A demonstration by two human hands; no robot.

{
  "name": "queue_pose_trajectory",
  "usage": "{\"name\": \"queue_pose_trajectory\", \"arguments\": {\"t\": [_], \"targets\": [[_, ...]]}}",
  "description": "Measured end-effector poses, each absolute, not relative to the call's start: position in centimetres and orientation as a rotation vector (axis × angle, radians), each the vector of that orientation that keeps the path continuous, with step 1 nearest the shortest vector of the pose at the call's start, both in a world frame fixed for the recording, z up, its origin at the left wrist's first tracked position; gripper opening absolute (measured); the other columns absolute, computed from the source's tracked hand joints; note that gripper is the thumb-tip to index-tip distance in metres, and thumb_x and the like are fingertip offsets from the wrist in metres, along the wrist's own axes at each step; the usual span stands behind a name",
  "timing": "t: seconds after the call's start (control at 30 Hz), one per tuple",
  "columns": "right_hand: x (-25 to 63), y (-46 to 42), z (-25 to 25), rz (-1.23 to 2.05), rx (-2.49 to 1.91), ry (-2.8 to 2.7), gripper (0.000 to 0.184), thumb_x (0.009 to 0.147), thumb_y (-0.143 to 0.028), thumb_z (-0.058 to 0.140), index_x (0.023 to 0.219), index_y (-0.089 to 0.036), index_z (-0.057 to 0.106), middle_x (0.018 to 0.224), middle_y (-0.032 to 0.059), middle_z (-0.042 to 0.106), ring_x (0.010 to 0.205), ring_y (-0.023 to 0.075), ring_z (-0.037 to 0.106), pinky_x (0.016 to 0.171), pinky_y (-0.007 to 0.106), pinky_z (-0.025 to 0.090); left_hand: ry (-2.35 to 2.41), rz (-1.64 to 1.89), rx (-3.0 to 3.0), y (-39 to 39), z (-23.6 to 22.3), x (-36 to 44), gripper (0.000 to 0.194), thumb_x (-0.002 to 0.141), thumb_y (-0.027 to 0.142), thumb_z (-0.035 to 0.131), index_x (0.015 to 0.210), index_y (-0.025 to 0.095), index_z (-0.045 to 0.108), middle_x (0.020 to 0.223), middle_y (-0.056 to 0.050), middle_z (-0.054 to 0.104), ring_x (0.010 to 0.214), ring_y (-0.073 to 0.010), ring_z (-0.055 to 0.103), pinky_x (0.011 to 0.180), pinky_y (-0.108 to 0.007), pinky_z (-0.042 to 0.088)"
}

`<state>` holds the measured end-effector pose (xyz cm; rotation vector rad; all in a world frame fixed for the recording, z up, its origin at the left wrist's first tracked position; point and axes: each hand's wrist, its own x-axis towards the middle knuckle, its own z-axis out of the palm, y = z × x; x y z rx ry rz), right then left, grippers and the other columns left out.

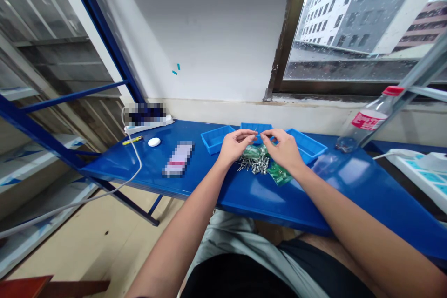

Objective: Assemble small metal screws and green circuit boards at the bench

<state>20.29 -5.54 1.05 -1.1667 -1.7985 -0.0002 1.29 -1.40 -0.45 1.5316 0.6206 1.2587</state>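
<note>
Blue surface [240, 198], with a left hand [233, 145] and right hand [284, 149] nearly meeting above loose metal pieces [260, 166].
Both hands have thumb and fingers drawn close; whether they pinch anything is too small to tell. Blue trays [209, 145] stand beyond; green plastic [280, 175] lies by the right hand. A lowered wrist could snag the plastic and scatter pieces.

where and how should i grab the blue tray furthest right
Probably pinch the blue tray by its right end wall, coming from the right: that raised edge is exposed, while the right hand hides part of the left side.
</note>
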Motion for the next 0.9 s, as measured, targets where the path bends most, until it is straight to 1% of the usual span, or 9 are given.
{"name": "queue_pose_trajectory", "arguments": {"t": [0.07,0.13,0.23,0.37,0.47,0.6,0.7,0.77,0.9], "targets": [[20.2,-5.6,1.1,0.016,-1.16,-1.785,0.022,0.099,-0.035,0.058,0.099,-0.022,0.075,0.096,0.0081,0.077,0.088,0.0266,0.068,0.082,0.043,0.054,0.597,1.266,1.507,-1.1,-0.8,1.3,0.038,0.084,0.038,0.081,0.11,0.015,0.066,0.112,-0.016,0.079,0.109,-0.0264,0.075,0.098,-0.042,0.059],[20.1,-5.6,1.1,0.07,-1.133,-1.774,0.022,0.098,-0.036,0.06,0.105,-0.022,0.075,0.099,0.0077,0.077,0.087,0.0252,0.068,0.081,0.041,0.055,0.597,1.259,1.479,-0.9,-1.0,1.3,0.042,0.08,0.035,0.084,0.111,0.017,0.061,0.11,-0.015,0.079,0.109,-0.0258,0.075,0.097,-0.041,0.058],[20.0,-5.7,1.1,0.16,-1.072,-1.784,0.025,0.096,-0.037,0.064,0.114,-0.023,0.074,0.101,0.007,0.076,0.086,0.0233,0.069,0.08,0.04,0.056,0.628,1.23,1.48,-0.7,-1.1,1.3,0.046,0.077,0.031,0.087,0.112,0.017,0.061,0.109,-0.014,0.08,0.103,-0.0251,0.077,0.095,-0.039,0.059],[20.0,-5.7,1.1,0.196,-1.051,-1.8,0.022,0.096,-0.039,0.065,0.106,-0.024,0.077,0.098,0.0068,0.075,0.085,0.0231,0.068,0.078,0.04,0.056,0.671,1.216,1.518,-0.7,-1.3,1.3,0.044,0.078,0.027,0.085,0.114,0.017,0.062,0.102,-0.011,0.081,0.097,-0.0237,0.077,0.092,-0.039,0.06],[20.0,-5.8,1.1,0.242,-1.055,-1.798,0.02,0.095,-0.039,0.067,0.102,-0.024,0.078,0.095,0.0062,0.075,0.083,0.0228,0.067,0.076,0.039,0.055,0.692,1.203,1.599,-0.8,-1.4,1.2,0.045,0.079,0.026,0.083,0.119,0.017,0.063,0.103,-0.011,0.08,0.095,-0.0233,0.077,0.09,-0.039,0.06],[20.0,-5.9,1.3,0.185,-1.059,-1.751,0.019,0.096,-0.038,0.066,0.099,-0.023,0.077,0.094,0.0064,0.075,0.08,0.0225,0.067,0.076,0.039,0.055,0.727,1.272,1.701,-1.2,-1.0,1.2,0.045,0.082,0.032,0.081,0.122,0.017,0.067,0.112,-0.013,0.078,0.102,-0.0243,0.076,0.093,-0.038,0.06],[20.0,-6.0,1.4,0.09,-1.031,-1.747,0.019,0.098,-0.036,0.063,0.103,-0.024,0.077,0.096,0.0064,0.076,0.082,0.0227,0.067,0.078,0.039,0.056,0.738,1.231,1.675,-1.5,-0.5,1.2,0.045,0.09,0.043,0.072,0.127,0.018,0.069,0.101,-0.011,0.08,0.088,-0.0224,0.076,0.083,-0.035,0.061],[20.0,-6.0,1.3,0.035,-0.997,-1.794,0.019,0.099,-0.034,0.062,0.104,-0.025,0.078,0.098,0.0066,0.076,0.087,0.0236,0.068,0.081,0.041,0.056,0.688,1.163,1.586,-1.6,-0.3,1.3,0.046,0.093,0.048,0.068,0.125,0.016,0.071,0.096,-0.011,0.08,0.082,-0.0218,0.076,0.077,-0.034,0.06],[19.9,-5.8,0.8,-0.067,-0.945,-1.87,0.02,0.099,-0.028,0.062,0.11,-0.027,0.078,0.1,0.0072,0.075,0.094,0.0252,0.068,0.085,0.043,0.056,0.64,1.185,1.401,-1.5,-0.1,1.3,0.044,0.083,0.046,0.079,0.11,0.012,0.077,0.099,-0.012,0.08,0.09,-0.0234,0.076,0.084,-0.035,0.06]]}}
